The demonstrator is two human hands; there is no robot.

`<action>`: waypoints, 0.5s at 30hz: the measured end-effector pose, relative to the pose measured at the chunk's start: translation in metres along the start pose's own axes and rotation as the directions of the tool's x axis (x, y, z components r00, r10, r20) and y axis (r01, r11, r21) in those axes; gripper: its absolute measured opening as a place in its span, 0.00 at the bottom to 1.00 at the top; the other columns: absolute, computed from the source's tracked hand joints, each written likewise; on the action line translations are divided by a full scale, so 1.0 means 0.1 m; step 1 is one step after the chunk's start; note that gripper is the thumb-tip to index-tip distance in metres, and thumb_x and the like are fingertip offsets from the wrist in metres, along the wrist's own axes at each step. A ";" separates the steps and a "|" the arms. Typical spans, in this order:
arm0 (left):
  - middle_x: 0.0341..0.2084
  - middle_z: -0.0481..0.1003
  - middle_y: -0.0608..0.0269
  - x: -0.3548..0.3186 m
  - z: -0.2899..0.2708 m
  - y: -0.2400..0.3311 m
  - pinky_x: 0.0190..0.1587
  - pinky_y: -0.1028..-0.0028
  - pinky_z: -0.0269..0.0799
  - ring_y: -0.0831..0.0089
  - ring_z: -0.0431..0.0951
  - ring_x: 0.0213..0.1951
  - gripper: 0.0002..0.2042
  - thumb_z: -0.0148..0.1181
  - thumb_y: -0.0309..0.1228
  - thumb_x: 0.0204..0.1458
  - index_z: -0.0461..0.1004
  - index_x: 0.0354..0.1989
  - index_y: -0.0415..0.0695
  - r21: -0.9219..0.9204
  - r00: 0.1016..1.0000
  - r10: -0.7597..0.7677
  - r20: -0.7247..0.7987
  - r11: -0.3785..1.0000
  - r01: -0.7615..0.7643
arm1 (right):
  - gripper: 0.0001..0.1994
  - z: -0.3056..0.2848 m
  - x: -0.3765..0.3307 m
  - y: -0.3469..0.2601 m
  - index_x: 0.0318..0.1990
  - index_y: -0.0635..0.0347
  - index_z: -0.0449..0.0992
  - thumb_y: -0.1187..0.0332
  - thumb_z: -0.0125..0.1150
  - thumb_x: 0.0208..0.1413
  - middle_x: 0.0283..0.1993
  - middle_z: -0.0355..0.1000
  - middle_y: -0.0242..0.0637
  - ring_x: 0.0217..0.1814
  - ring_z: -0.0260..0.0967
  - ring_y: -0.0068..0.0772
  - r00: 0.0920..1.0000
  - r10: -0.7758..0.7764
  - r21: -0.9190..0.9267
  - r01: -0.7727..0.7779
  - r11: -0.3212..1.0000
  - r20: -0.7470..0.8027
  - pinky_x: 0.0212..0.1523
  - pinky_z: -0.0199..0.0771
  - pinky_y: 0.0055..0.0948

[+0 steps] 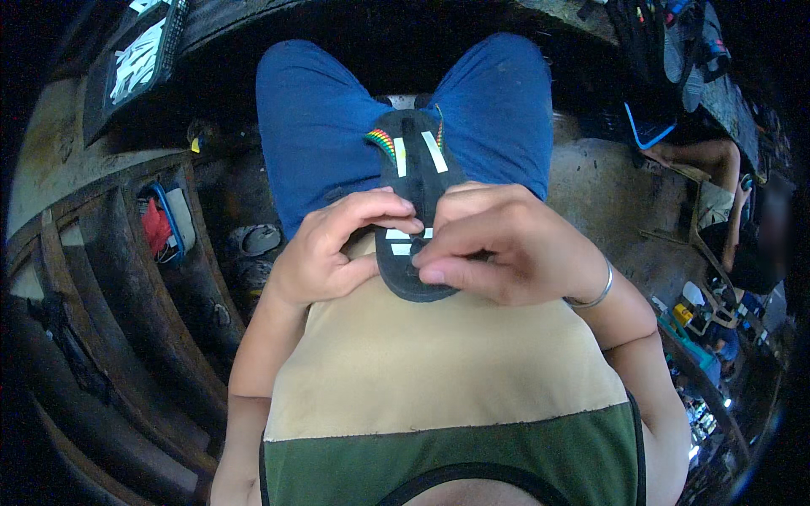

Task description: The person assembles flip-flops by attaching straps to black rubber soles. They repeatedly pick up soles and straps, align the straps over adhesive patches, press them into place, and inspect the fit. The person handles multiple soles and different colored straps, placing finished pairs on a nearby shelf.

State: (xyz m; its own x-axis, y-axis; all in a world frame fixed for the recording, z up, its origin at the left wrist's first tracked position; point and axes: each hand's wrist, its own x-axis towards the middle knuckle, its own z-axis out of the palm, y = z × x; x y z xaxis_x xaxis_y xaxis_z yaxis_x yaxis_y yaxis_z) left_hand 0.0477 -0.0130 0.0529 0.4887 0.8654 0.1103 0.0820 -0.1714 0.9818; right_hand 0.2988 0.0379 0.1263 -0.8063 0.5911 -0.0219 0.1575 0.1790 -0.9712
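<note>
A black sandal sole [411, 181] lies lengthwise over my lap, its near rounded end against my belly. Strap pieces with a red, yellow and green pattern [382, 143] stick out at its far sides. Two white strips [401, 157] are on the far half, and shorter white strips [401, 249] sit on the near half, partly covered by my fingers. My left hand [342, 244] curls around the sole's left edge, thumb low and fingertips on top. On the right, my right hand [506, 244] presses its thumb and fingers together over the near end; what they pinch is hidden.
At the upper left a dark crate [139, 59] holds many white strips. Wooden shelving [126, 295] stands on the left, with a blue-rimmed tray [173, 219] on it. Dark sandals [692, 76] are heaped at the upper right. Another person [717, 169] sits on the far right.
</note>
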 end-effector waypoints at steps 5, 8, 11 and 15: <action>0.46 0.82 0.59 0.01 -0.06 0.02 0.65 0.55 0.69 0.61 0.82 0.53 0.20 0.64 0.20 0.49 0.85 0.52 0.49 0.141 0.974 0.112 0.197 0.980 -0.141 | 0.09 -0.05 -0.18 -0.02 0.36 0.63 0.85 0.67 0.70 0.51 0.31 0.75 0.41 0.32 0.72 0.40 0.985 -0.153 -0.169 0.164 0.972 0.075 0.36 0.70 0.35; 0.46 0.81 0.60 0.09 -0.08 0.03 0.62 0.56 0.71 0.60 0.81 0.51 0.18 0.63 0.21 0.49 0.88 0.45 0.55 0.156 0.951 0.241 0.194 0.949 -0.273 | 0.10 -0.22 -0.25 0.09 0.38 0.62 0.86 0.68 0.67 0.50 0.33 0.76 0.40 0.34 0.73 0.36 0.987 -0.160 0.097 0.162 0.982 -0.023 0.38 0.71 0.32; 0.45 0.80 0.54 0.32 -0.17 0.11 0.53 0.59 0.76 0.57 0.82 0.45 0.15 0.68 0.26 0.46 0.89 0.43 0.52 0.046 0.890 0.435 0.135 0.895 -0.444 | 0.22 -0.45 -0.23 0.15 0.48 0.66 0.85 0.58 0.69 0.50 0.40 0.79 0.39 0.45 0.75 0.31 0.911 -0.044 0.248 0.158 0.956 -0.411 0.51 0.73 0.29; 0.47 0.80 0.51 0.94 -0.39 0.42 0.50 0.65 0.77 0.61 0.81 0.43 0.23 0.67 0.29 0.43 0.82 0.52 0.41 0.029 0.690 0.628 -0.360 0.747 -0.664 | 0.47 -0.41 0.10 0.09 0.71 0.63 0.66 0.52 0.80 0.44 0.62 0.72 0.45 0.64 0.71 0.40 0.868 -0.207 -0.016 0.224 0.974 -0.451 0.69 0.66 0.38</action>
State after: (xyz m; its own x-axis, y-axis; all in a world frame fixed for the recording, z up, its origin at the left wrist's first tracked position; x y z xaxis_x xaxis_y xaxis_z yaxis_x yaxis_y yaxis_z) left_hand 0.0633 0.0791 0.1100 0.0763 0.6593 0.7480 -0.2376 -0.7165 0.6558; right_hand 0.3156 0.0773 0.1272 -0.4758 0.8306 0.2894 -0.0179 0.3199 -0.9473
